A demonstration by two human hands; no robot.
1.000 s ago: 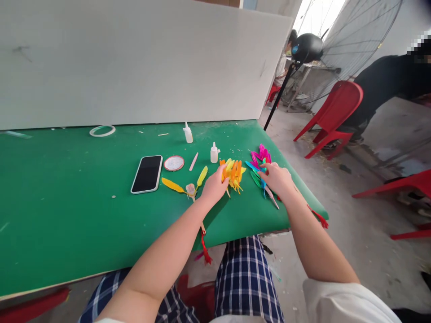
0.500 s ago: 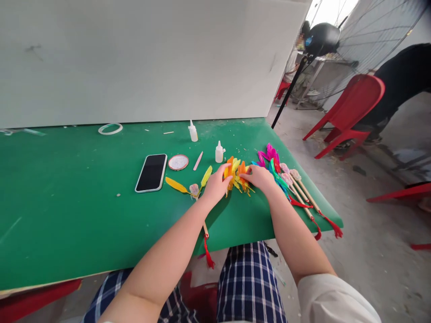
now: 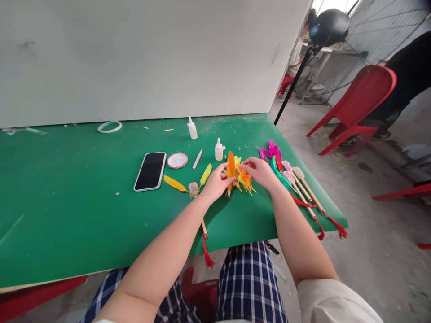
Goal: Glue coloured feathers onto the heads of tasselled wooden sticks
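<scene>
My left hand [image 3: 217,180] pinches an orange feather [image 3: 230,163], which stands upright between thumb and fingers. Just to its right, my right hand [image 3: 257,172] has its fingers closed at a bunch of orange and yellow feathers [image 3: 247,181] on the table. Left of my left hand lies a stick with a pale flower-like head [image 3: 193,188], flanked by a yellow-orange feather [image 3: 175,183] and a yellow-green feather [image 3: 205,174]; its red tassel [image 3: 208,253] hangs over the front edge. My left forearm hides part of the stick.
On the green table [image 3: 84,215] are a phone [image 3: 150,171], a round red-rimmed disc [image 3: 177,160], a pink pen-like tool [image 3: 197,159], two dropper bottles [image 3: 219,150] and a tape roll [image 3: 109,127]. Magenta feathers [image 3: 272,150] and tasselled sticks [image 3: 307,188] lie right. A red chair [image 3: 363,103] stands beyond.
My left hand has drawn an orange feather upright, apart from the bunch. My right hand stays at the bunch, its fingers slightly raised. The camera view has shifted a little.
</scene>
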